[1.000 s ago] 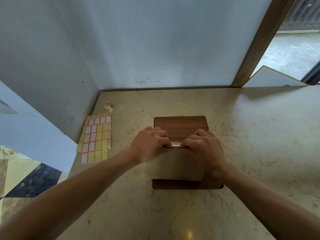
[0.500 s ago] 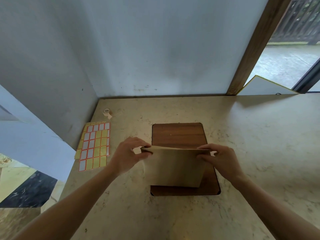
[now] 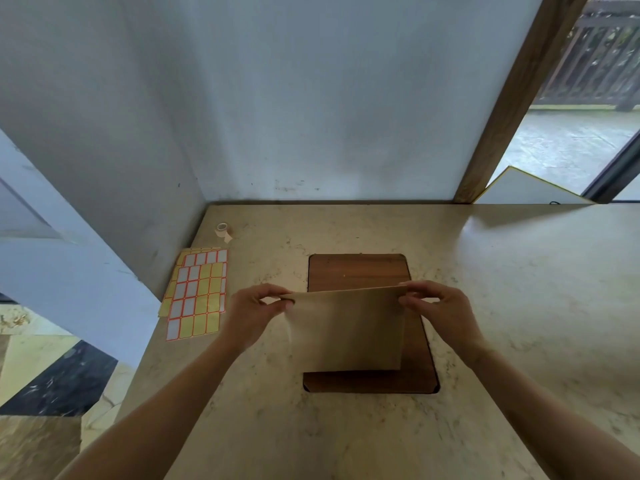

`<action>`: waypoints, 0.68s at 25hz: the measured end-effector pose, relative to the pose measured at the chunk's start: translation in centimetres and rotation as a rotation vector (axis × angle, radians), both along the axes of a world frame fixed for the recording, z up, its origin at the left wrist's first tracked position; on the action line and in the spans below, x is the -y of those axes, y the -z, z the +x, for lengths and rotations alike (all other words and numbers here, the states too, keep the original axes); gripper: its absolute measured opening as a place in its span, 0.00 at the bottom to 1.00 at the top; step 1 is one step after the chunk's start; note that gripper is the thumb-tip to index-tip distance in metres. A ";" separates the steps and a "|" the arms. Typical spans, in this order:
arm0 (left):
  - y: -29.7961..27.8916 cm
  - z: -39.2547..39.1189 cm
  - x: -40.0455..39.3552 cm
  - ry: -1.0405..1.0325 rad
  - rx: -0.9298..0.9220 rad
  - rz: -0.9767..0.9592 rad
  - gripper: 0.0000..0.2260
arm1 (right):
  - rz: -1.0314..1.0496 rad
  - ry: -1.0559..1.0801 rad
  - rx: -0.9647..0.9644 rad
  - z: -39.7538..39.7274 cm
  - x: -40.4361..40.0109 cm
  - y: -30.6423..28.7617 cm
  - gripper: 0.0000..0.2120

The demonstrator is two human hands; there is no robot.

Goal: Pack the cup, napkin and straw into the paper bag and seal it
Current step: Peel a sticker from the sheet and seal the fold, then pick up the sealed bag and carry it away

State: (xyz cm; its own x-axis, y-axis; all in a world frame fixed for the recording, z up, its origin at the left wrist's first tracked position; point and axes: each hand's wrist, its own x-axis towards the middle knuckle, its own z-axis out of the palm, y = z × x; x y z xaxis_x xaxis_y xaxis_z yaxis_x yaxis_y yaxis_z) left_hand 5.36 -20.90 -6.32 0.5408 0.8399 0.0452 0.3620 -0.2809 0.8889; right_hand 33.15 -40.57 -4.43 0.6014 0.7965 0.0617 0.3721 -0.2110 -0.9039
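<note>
We pinch the bag's top edge at both ends, left hand on its left corner, right hand on its right, and the bag stands upright on the board at mid-desk. Label sheets lie along the desk's left edge, with a tape roll near its far left corner.

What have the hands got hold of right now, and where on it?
Both hands grip the paper bag by its top edge: the left hand pinches the top left corner, the right hand the top right corner.
</note>
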 end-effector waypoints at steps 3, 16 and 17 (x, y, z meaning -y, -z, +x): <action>-0.2 0.3 0.2 -0.003 0.009 0.028 0.11 | -0.015 -0.007 0.036 0.2 -0.3 -0.1 0.11; -3.1 2.5 -1.1 0.016 0.012 0.192 0.09 | 0.112 0.048 -0.060 1.2 -1.6 -1.4 0.05; -3.6 2.7 -1.4 0.025 0.023 0.186 0.07 | 0.129 0.043 -0.072 1.4 -1.8 -1.9 0.06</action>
